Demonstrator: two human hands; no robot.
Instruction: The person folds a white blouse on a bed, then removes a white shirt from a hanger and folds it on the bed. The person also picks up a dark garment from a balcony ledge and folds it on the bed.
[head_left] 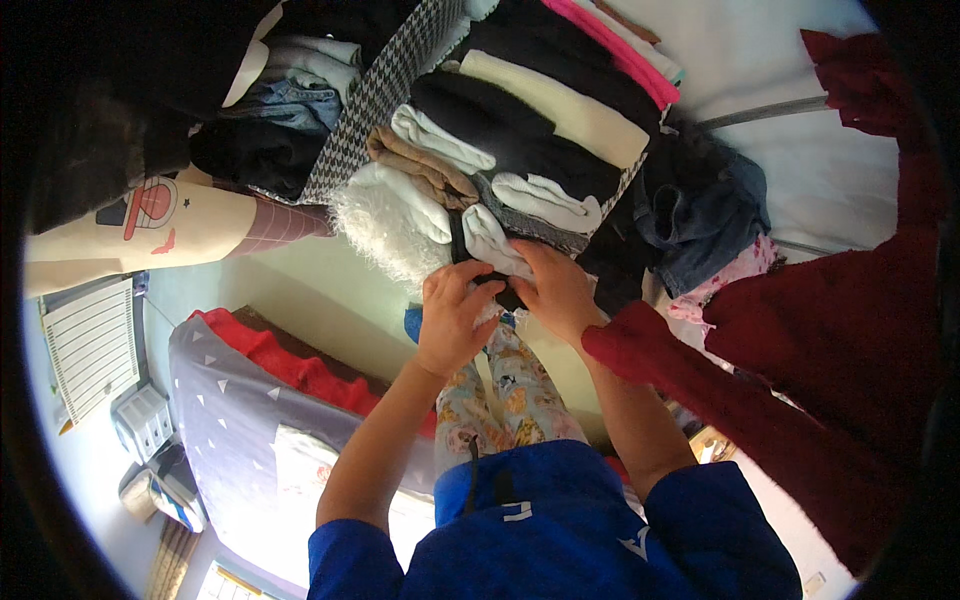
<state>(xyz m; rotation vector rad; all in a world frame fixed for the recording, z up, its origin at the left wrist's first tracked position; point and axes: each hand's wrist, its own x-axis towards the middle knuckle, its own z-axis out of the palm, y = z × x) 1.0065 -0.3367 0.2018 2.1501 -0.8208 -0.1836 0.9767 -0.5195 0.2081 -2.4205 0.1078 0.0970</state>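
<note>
A houndstooth-patterned fabric box [372, 98] is packed with folded and rolled clothes. At its near edge, my left hand [455, 315] has its fingers bent over a black garment [506, 292]. My right hand [556, 292] grips the same dark cloth from the other side, its forefinger lying against a rolled white garment [488, 240]. A fluffy white garment [385, 225] bulges beside my left hand. Behind are a brown roll [420, 168], another white roll [545, 200] and a long cream roll [560, 105]. The black garment's lower part is hidden by my fingers.
Jeans [705, 200] and a pink patterned cloth [725, 280] lie right of the box. A dark red garment [810, 330] hangs on the right. More folded jeans [290, 105] sit at the left. A bed with a grey triangle-patterned cover [235, 400] stands lower left.
</note>
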